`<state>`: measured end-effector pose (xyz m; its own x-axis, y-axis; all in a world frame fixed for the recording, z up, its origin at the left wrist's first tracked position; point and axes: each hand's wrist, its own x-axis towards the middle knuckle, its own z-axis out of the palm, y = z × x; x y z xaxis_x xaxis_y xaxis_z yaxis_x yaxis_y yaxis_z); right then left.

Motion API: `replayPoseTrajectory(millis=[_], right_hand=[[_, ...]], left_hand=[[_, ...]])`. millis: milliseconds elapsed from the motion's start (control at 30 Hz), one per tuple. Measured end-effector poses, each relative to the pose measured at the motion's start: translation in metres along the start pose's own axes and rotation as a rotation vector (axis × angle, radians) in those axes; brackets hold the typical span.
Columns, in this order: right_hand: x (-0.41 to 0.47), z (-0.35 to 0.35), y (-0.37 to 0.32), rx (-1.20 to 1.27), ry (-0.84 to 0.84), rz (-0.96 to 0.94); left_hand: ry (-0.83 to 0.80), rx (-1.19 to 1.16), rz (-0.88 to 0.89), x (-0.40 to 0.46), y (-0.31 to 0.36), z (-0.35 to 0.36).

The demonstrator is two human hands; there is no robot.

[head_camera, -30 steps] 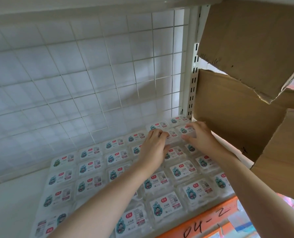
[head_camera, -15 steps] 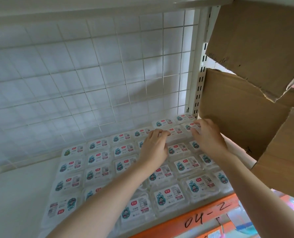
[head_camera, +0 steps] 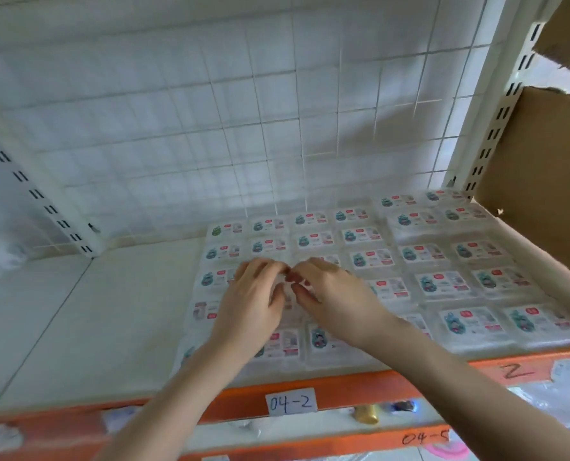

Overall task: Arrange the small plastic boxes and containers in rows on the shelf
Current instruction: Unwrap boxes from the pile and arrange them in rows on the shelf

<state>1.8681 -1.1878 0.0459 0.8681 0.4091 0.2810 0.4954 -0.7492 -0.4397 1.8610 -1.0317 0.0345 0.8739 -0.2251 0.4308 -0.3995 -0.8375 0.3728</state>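
Both hands have come away from the back right corner of the shelf since the earlier frames and now meet over the left-middle of the grid of boxes. Left hand [head_camera: 255, 302] and right hand [head_camera: 327, 296] lie side by side, fingertips nearly touching, fingers curled down onto a small clear plastic box [head_camera: 288, 287] in the third row from the back; whether they actually pinch it or only press on it cannot be told, as the hands hide most of it. Around them the small plastic boxes [head_camera: 441, 282] sit flat in tight rows, each with a white label bearing a teal figure and a red mark (contents too blurred to make out). They fill the shelf [head_camera: 120, 311] from its right edge to about the middle, leaving bare white board on the left up to the slotted upright [head_camera: 49, 207]. Behind stands a white wire grid panel [head_camera: 243, 128]. An orange front rail [head_camera: 343, 392] carries a handwritten tag [head_camera: 292, 401] reading 04-2. Brown cardboard cartons [head_camera: 543, 181] crowd the right side.
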Motion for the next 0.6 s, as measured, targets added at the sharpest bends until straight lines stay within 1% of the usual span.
replayPoseTrajectory(millis=[167, 267, 333, 400, 500, 600], right_hand=[[0.006, 0.025, -0.035, -0.052, -0.125, -0.164], [0.0, 0.035, -0.046, -0.157, -0.211, -0.233], [-0.005, 0.036, -0.048, -0.2, -0.264, -0.235], [-0.009, 0.033, -0.047, -0.237, -0.277, -0.252], [-0.014, 0.027, -0.045, -0.308, -0.321, -0.266], [-0.015, 0.026, -0.046, -0.374, -0.361, -0.28]], left_hand=[[-0.006, 0.09, -0.116, -0.051, -0.043, -0.033], [-0.06, 0.077, -0.109, -0.072, -0.059, -0.046], [-0.137, 0.06, -0.078, -0.082, -0.064, -0.053], [-0.216, 0.063, -0.056, -0.087, -0.067, -0.058], [-0.325, 0.066, -0.064, -0.09, -0.071, -0.064], [-0.469, 0.072, -0.062, -0.085, -0.071, -0.068]])
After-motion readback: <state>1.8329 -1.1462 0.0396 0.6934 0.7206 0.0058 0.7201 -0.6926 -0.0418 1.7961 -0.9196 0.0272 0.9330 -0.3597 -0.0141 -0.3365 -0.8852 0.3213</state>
